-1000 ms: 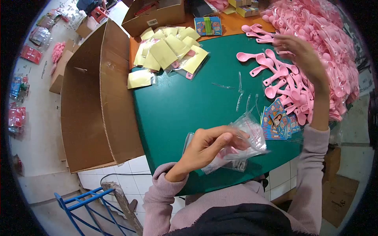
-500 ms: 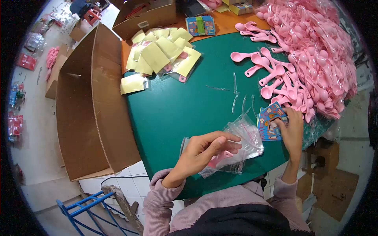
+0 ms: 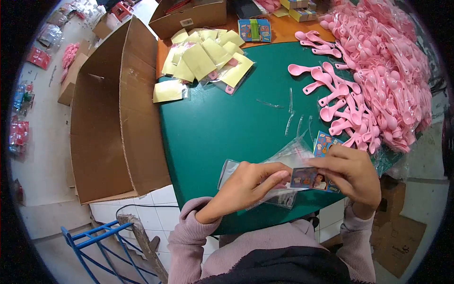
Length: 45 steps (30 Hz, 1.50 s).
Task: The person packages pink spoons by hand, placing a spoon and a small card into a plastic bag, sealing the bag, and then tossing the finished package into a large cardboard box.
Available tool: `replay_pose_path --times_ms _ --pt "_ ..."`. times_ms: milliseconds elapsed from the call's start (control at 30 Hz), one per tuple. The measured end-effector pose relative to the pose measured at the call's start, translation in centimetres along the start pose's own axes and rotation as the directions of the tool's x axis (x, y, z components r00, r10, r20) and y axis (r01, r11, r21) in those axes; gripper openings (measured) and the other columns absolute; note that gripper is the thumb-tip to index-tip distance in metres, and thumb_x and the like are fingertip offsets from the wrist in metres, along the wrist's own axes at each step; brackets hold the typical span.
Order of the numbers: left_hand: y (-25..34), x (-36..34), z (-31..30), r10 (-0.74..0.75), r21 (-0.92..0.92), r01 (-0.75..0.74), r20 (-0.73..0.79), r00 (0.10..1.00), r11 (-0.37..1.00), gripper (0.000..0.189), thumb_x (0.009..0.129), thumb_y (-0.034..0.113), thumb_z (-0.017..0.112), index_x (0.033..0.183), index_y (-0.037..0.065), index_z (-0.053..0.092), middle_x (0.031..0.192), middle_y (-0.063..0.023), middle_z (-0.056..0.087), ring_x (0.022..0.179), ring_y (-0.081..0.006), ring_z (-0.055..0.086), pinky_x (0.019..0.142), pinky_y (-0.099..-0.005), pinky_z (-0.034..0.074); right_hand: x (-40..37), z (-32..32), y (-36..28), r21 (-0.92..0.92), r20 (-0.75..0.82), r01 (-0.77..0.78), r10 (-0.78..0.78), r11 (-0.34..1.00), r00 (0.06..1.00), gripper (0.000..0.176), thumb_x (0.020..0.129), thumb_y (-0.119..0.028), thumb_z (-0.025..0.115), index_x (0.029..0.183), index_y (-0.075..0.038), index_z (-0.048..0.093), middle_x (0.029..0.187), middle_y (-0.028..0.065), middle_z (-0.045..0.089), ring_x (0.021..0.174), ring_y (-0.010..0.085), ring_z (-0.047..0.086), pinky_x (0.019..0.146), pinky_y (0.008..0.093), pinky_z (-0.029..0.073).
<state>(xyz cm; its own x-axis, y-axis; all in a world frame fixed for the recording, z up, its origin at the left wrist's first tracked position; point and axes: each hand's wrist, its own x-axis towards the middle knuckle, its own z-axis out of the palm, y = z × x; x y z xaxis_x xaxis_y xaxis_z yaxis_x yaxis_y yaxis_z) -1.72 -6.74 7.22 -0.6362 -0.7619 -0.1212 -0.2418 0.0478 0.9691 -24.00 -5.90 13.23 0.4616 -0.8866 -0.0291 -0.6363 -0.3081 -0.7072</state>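
Note:
My right hand (image 3: 354,173) pinches a small printed card (image 3: 304,179) with pictures on it, its left end close to my left fingertips. My left hand (image 3: 248,187) has thumb and forefinger closed at the mouth of a clear plastic bag (image 3: 279,199). A bit of pink shows by these fingers; most of it is hidden behind them. More clear bags (image 3: 293,154) lie flat under and beyond my hands. Partly covered by my right hand, a stack of blue printed cards (image 3: 324,142) rests on the green table top (image 3: 227,125).
Loose pink spoons (image 3: 338,97) spread beside a big heap of bagged pink spoons (image 3: 390,71) at right. Filled bags with yellow cards (image 3: 201,61) lie at back left. A cardboard box (image 3: 139,118) stands along the left edge. A banded card bundle (image 3: 254,31) sits behind.
My right hand has come left and nearer from the blue stack, bringing a card to my left hand. My left fingers have closed together. The whole view has shifted slightly.

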Motion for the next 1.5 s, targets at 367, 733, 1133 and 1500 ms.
replay_pose_path --times_ms 367,733,1133,1500 --pt "-0.1 0.3 0.4 -0.006 -0.003 0.006 0.028 1.000 1.000 0.022 0.088 0.020 0.050 0.097 0.004 0.061 0.070 -0.0157 0.062 0.058 -0.0275 0.061 0.053 -0.0333 0.045 0.0 0.7 0.2 0.182 -0.038 -0.056 0.064 0.982 0.997 0.026 0.073 -0.007 0.064 0.099 -0.004 0.061 0.080 0.0092 0.061 0.065 0.0174 0.059 0.055 0.0257 0.046" --pt "-1.4 0.3 1.7 0.126 0.172 -0.118 -0.034 0.991 0.978 0.050 0.085 0.029 0.054 0.128 0.009 0.038 0.070 -0.0163 0.063 0.057 -0.0344 0.059 0.050 -0.0360 0.044 0.5 4.6 1.3 0.169 -0.036 0.022 -0.016 0.985 0.999 0.020 0.070 -0.003 0.063 0.089 0.000 0.058 0.076 0.0099 0.055 0.063 0.0214 0.056 0.056 0.0289 0.044" --pt "-3.4 -0.3 -2.1 -0.005 0.021 0.000 0.216 0.976 1.000 0.047 0.078 0.029 0.065 0.113 0.007 0.044 0.083 -0.0144 0.065 0.065 -0.0215 0.065 0.056 -0.0309 0.049 -0.9 4.1 4.0 0.434 0.080 -0.287 0.281 0.854 0.956 0.020 0.066 -0.005 0.068 0.084 0.002 0.063 0.076 0.0053 0.062 0.067 0.0105 0.056 0.057 0.0245 0.044" --pt "-3.8 -2.4 0.1 -0.094 -0.164 0.071 -0.131 0.987 0.984 0.051 0.074 0.018 0.070 0.115 0.006 0.042 0.079 -0.0101 0.062 0.074 -0.0156 0.062 0.063 -0.0269 0.050 -1.0 5.2 3.5 0.552 -0.092 -0.239 0.343 0.799 0.935 0.013 0.068 -0.004 0.069 0.077 0.002 0.062 0.069 0.0041 0.060 0.063 0.0082 0.055 0.056 0.0209 0.044"
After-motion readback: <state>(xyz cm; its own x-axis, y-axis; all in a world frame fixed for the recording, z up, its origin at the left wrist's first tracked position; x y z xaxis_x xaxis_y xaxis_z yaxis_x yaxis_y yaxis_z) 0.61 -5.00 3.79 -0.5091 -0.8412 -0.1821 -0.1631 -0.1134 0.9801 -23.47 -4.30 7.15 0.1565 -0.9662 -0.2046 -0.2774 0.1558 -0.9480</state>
